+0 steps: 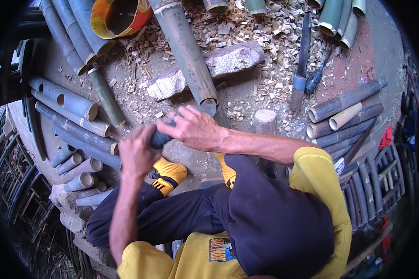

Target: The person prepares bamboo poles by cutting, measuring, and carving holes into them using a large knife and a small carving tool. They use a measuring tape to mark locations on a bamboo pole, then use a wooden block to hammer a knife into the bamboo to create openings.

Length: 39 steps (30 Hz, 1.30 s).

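Observation:
My left hand point(137, 149) is closed round a dark, rounded, handle-like thing point(160, 138). The fingers of my right hand point(191, 129) curl over its other side; the rest of it is hidden. Just beyond my right hand lies the near end of a long green bamboo tube point(181, 51). A round grey surface point(208, 107) shows at that end; I cannot tell whether it is a blade or the tube's mouth. The tube rests slanting across a rough, pale-topped wooden block point(233, 59).
Cut bamboo pieces lie left point(74, 118) and right point(347, 109). A long knife point(302, 56) and a dark-handled tool point(314, 80) rest beside wood chips point(284, 39). A short wooden stump point(266, 122) stands right of my hands. An orange-and-yellow bucket point(142, 17) is at the back.

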Available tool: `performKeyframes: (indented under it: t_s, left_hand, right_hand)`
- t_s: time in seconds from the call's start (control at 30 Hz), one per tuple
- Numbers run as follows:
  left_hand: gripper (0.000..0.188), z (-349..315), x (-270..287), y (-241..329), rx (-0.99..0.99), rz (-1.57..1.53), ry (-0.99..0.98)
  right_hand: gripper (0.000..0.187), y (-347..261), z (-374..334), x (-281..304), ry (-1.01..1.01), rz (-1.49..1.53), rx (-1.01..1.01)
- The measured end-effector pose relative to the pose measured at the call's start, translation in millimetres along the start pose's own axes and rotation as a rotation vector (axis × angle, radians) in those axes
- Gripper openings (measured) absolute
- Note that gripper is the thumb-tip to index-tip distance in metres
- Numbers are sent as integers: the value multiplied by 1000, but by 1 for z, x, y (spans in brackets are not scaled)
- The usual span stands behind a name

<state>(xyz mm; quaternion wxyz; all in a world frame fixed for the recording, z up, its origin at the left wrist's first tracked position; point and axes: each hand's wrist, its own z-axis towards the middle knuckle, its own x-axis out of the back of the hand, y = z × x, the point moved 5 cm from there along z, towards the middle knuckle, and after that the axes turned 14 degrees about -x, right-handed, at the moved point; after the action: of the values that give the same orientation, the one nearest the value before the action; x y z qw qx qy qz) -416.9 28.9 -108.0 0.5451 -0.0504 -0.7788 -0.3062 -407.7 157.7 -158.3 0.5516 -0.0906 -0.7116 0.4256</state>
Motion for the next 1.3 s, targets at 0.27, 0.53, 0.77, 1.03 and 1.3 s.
performKeyframes:
  t_s: [0.27,0.53,0.77,1.03,1.3]
  left_hand:
    - [18,141,22,-14,-410,153,-511]
    - [29,-38,-34,-9,585,-1064,-597]
    - [75,-3,-50,102,-71,-731,117]
    - [56,22,-136,130,531,-2228,92]
    - [40,53,-141,132,837,-2306,256]
  right_hand:
    - [34,37,27,21,192,444,-422]
    - [42,-3,-7,20,-217,136,7]
    - [73,42,-54,84,-315,1003,-704]
    - [62,76,-99,97,-575,143,-403]
    - [63,91,-45,102,-901,-99,-197]
